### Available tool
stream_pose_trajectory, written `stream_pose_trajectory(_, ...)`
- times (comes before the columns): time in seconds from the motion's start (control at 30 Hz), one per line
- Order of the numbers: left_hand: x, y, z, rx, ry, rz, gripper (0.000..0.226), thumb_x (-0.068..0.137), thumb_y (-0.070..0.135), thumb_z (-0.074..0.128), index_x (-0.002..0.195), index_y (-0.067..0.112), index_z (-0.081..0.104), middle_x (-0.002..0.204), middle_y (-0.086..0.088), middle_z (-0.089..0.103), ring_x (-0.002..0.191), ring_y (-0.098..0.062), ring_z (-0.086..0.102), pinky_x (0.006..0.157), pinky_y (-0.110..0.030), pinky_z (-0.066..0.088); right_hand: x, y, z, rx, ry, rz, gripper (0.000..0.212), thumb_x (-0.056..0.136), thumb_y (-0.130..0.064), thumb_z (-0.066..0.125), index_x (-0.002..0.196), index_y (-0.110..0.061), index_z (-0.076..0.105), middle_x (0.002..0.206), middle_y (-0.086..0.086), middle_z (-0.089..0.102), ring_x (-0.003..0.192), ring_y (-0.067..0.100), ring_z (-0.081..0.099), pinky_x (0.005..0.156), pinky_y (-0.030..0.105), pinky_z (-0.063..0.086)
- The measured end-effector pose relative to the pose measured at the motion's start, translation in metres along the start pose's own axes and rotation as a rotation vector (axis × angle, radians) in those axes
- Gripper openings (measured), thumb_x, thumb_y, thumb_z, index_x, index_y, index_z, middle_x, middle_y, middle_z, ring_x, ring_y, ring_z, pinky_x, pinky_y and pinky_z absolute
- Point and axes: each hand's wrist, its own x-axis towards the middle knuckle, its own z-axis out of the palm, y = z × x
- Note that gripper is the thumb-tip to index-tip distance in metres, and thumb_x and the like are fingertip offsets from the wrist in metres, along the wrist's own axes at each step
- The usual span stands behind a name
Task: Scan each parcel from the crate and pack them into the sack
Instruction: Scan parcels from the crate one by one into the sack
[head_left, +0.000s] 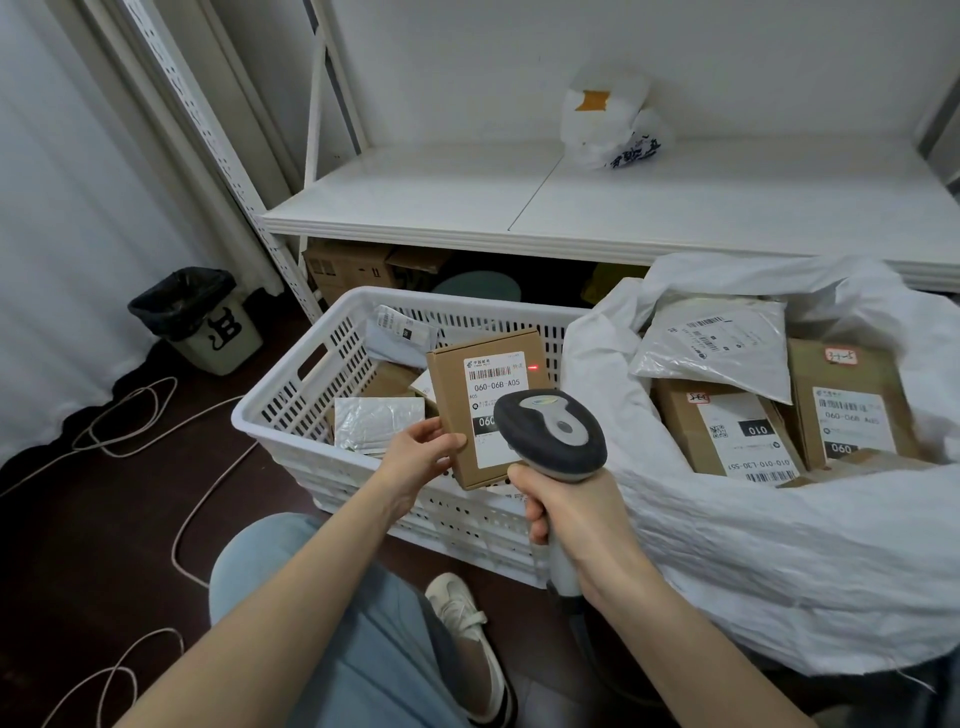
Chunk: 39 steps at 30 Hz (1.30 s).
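Centre-left: white crate (280, 421), loose packets (376, 421) inside; over it, brown parcel (452, 384) pinched at lower left edge between thumb and fingers of left hand (418, 454). Centre: scanner (558, 431), handle wrapped by curled fingers of right hand (576, 514), red dot (533, 368) beside parcel's barcode (493, 372). Right: white sack (779, 551), mouth open, labelled parcels (852, 410) within.

Plain white walls (519, 62), dark reddish floor (78, 545) with thin cables (174, 545) looping all over. White metal shelf (571, 208) has a crumpled plastic bag (608, 124) on it and cardboard boxes (348, 267) underneath. Little bin (218, 343) with a black liner sits by the pale curtain (62, 208).
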Motion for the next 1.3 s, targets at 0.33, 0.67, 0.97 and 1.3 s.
stream_pose_trajectory(0.33, -0.001, 0.000, 0.001, 0.012, 0.007, -0.007, 0.052, 0.078, 0.009, 0.075, 0.126, 0.006, 0.054, 0.114, -0.012, 0.069, 0.108, -0.029, 0.065, 0.100, -0.046, 0.049, 0.002, 0.002, 0.001, 0.012, -0.016, 0.013, 0.013, 0.081, -0.014, 0.071, 0.069, -0.009, 0.066, 0.052, 0.002, 0.054, 0.044, 0.013, 0.046, 0.056, 0.031, 0.044)
stream_pose_trajectory(0.67, -0.010, 0.032, 0.005, 0.040, 0.075, 0.011, 0.042, 0.081, 0.009, 0.071, 0.122, 0.007, 0.058, 0.110, -0.012, 0.070, 0.102, -0.026, 0.067, 0.090, -0.037, 0.054, 0.003, -0.010, -0.003, 0.036, -0.039, -0.022, 0.013, 0.081, -0.019, 0.073, 0.072, -0.011, 0.070, 0.053, 0.001, 0.061, 0.047, 0.012, 0.052, 0.057, 0.029, 0.047)
stream_pose_trajectory(0.97, -0.005, 0.161, 0.096, 0.082, -0.020, 0.193, 0.021, 0.093, 0.024, 0.060, 0.107, 0.008, 0.060, 0.088, -0.002, 0.072, 0.072, -0.014, 0.070, 0.056, -0.024, 0.054, 0.010, -0.097, -0.073, 0.255, 0.102, -0.165, 0.013, 0.084, -0.016, 0.073, 0.086, -0.004, 0.068, 0.057, 0.004, 0.061, 0.046, 0.011, 0.051, 0.049, 0.023, 0.046)
stream_pose_trajectory(1.3, 0.004, 0.114, 0.321, 0.709, -0.311, 0.134, 0.035, 0.081, 0.038, 0.064, 0.083, 0.004, 0.059, 0.071, -0.013, 0.060, 0.056, -0.027, 0.057, 0.053, -0.034, 0.054, -0.013, -0.118, -0.218, 0.378, 0.494, -0.177, 0.015, 0.085, -0.016, 0.073, 0.078, -0.005, 0.066, 0.050, 0.003, 0.059, 0.040, 0.010, 0.047, 0.047, 0.022, 0.043)
